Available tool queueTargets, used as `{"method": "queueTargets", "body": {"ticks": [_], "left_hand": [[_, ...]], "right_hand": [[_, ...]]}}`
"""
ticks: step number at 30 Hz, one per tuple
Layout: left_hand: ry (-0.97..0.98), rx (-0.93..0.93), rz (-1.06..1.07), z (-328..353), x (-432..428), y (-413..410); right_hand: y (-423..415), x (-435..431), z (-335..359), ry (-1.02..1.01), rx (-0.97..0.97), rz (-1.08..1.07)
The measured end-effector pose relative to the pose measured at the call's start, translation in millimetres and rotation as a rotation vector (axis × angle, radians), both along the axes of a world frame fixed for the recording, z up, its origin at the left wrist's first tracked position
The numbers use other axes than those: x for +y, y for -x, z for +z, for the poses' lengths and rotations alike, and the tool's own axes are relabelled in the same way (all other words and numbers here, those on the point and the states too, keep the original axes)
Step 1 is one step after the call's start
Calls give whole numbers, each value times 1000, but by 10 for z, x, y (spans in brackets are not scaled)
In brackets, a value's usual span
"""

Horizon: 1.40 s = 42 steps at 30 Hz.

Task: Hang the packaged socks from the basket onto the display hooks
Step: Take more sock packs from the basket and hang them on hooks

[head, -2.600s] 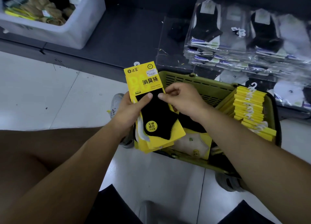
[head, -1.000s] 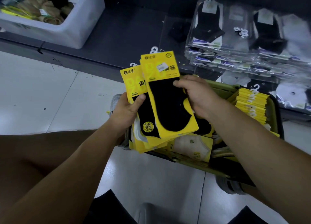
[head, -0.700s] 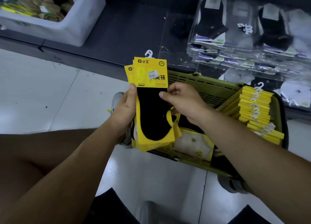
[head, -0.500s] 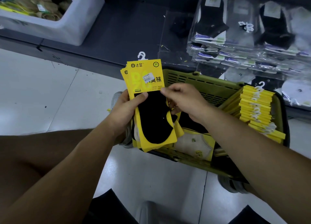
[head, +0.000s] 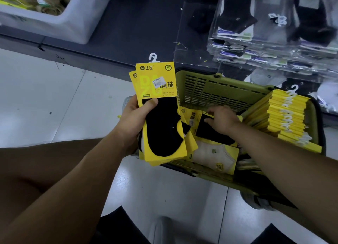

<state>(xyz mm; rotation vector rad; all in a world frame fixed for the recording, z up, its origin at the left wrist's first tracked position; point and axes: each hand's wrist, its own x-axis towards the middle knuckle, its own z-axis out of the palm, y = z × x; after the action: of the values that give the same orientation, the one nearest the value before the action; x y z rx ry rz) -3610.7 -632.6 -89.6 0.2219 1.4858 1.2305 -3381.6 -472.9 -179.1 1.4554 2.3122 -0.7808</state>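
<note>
Gathering looks like the step in hand: the left hand (head: 133, 121) grips a stack of yellow sock packs (head: 161, 115) upright above the near-left corner of the green basket (head: 219, 93), thumb (head: 150, 103) clamped across the front pack's black sock and the other fingers wrapped behind. That squeeze keeps the cards squared together, with the white plastic hanger (head: 153, 58) sticking out on top, probably so the whole batch can be threaded onto a hook in one go. The right hand (head: 222, 120) is down inside the basket on a black-sock pack (head: 206, 134) lying flat there, its fingers (head: 213, 110) bent over the far edge and the thumb at the near side; whether that pinch has closed I cannot tell. This pack seems meant to join the stack. Beside it lies a pale-sock pack (head: 212, 156), and along the basket's right side a row of yellow packs (head: 287, 115) stands on edge, hangers lined up, ready to be lifted as a block. The basket sits on the tiled floor (head: 54, 106) against a low dark shelf (head: 137, 24) that carries clear-bagged socks (head: 256, 33) and a white bin (head: 78, 24). No display hooks are in view, so hanging has not begun for these packs.
</note>
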Motion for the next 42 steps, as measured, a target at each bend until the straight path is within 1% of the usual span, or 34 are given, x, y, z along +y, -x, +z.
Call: {"method": "queueTargets", "body": {"ticks": [4,7,10,13,16,19,21,22,24,26,27,29,30,33,34,35,38,39,40,42], "left_hand": [[-2,9,-2,5,-2,-5],[-1,15,-9,16,-5,-11],[1,22,-13,30,-7,-12],[0,28,-11,40,-8,-23],[-2,32,2,51,-16,-31],[-4,34,6,58,-21,-33],[3,42,5,68,-23,-37],[3,46,4,74,-25,-41],[-7,60,2,86,-29,-46],[-22,69,-1,92,-30,-40],[-32,72,-1,96,-28,-38],[-49,52,4,108,-32,-36],[-58,14,5,113,-36,-34],[-52,-185,-31,152,-67,-27],[-63,-208,-56,162,-74,-25],[-71,-185,-69,159,-73,-26],[-104,-9,-63,107,-56,-13],[-118,20,-63,90,-51,-6],[-130,24,-65,79,-47,5],[-134,0,-62,53,-53,41]], "right_hand": [[-14,-31,-26,-61,53,-29],[-2,-20,-20,-93,54,23],[17,10,-7,-46,-1,90],[6,88,88,47,57,3],[5,212,357,105,239,-175],[17,292,751,70,446,-315],[15,299,995,90,596,-433],[22,281,1105,135,682,-505],[84,204,1280,300,879,-641],[216,72,1384,491,1037,-709],[301,-14,1413,576,1078,-713],[451,-164,1400,683,1056,-667],[508,-219,1372,690,1022,-634],[595,-347,1271,561,859,-540],[605,-384,1247,528,826,-500],[617,-418,1229,508,804,-467],[644,-489,1166,431,807,-359],[652,-492,1161,403,813,-339],[644,-475,1149,403,825,-345],[588,-408,1069,496,878,-436]]}}
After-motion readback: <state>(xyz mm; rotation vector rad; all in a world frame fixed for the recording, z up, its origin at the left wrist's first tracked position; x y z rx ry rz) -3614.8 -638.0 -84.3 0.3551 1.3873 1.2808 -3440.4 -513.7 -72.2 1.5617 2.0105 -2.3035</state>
